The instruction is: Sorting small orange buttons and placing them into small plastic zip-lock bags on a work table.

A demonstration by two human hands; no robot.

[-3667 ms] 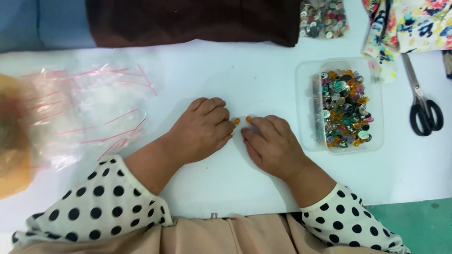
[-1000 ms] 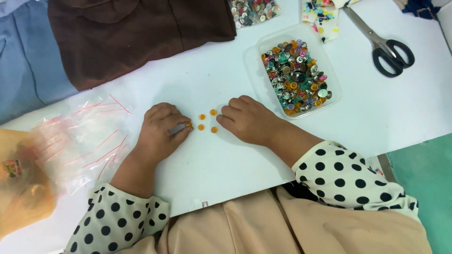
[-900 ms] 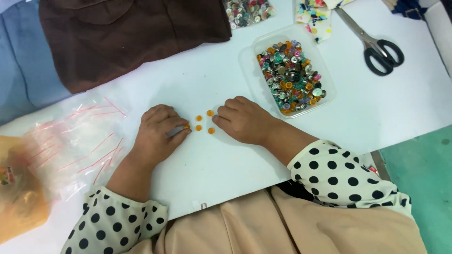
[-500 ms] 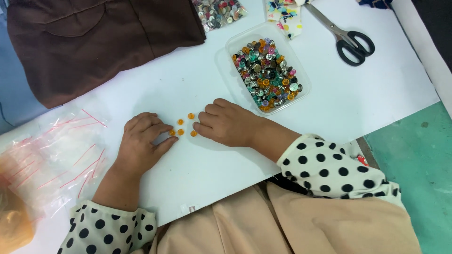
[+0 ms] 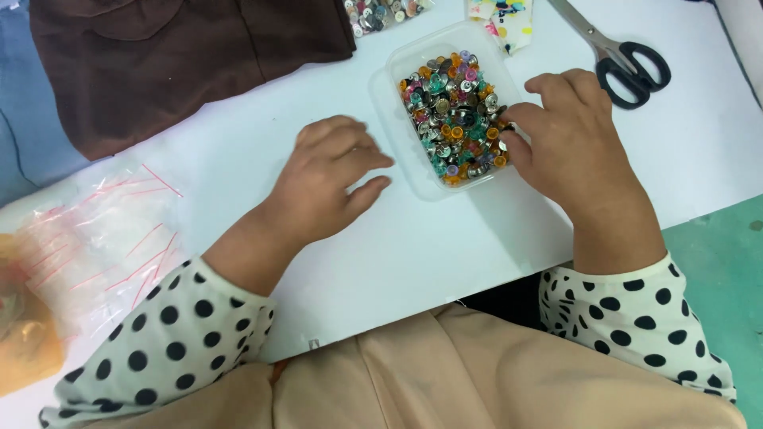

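The right hand (image 5: 574,141) reached into the clear plastic tray (image 5: 401,131) of mixed coloured and metal buttons (image 5: 455,111) at the far side of the white table (image 5: 445,246), its fingertips pinched among them, though whether they gripped one could not be told. The left hand (image 5: 327,183) rested flat and empty just beside the tray, fingers loosely spread. The light tray looked liable to slide or tip under the digging fingers, scattering buttons towards the scissors (image 5: 628,59) and brown cloth (image 5: 183,56).

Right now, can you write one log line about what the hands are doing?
right hand: fingertips in clear tub of buttons | left hand: flat on white table beside tub | scissors: untouched
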